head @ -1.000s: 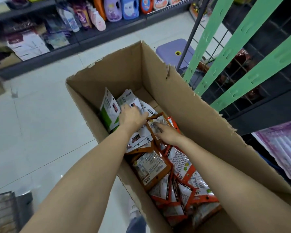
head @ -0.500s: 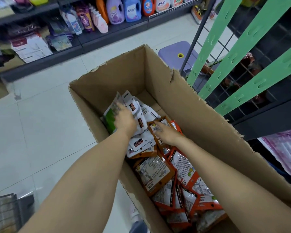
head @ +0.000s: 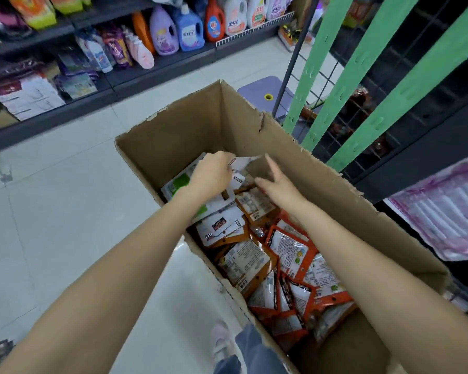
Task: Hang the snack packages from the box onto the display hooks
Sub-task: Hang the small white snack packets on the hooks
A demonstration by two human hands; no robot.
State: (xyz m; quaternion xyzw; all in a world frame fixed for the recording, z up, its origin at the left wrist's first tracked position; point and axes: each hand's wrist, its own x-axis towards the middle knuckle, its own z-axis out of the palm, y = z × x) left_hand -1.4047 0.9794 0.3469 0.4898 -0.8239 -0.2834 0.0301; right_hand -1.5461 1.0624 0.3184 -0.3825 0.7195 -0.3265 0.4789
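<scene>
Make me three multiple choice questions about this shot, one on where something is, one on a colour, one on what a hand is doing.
1. Where is the purple stool?
A. beyond the cardboard box's far corner
B. inside the box
C. on the shelf

2. What colour are the slanted strips on the wire rack?
A. red
B. green
C. yellow

3. What is the left hand doing?
A. hanging idle outside the box
B. gripping white snack packages
C. holding a bottle

Answers: 1 A, the stool shows behind the far corner. 2 B, they are plainly green. 3 B, its fingers curl round white packs; the right hand is open.
</scene>
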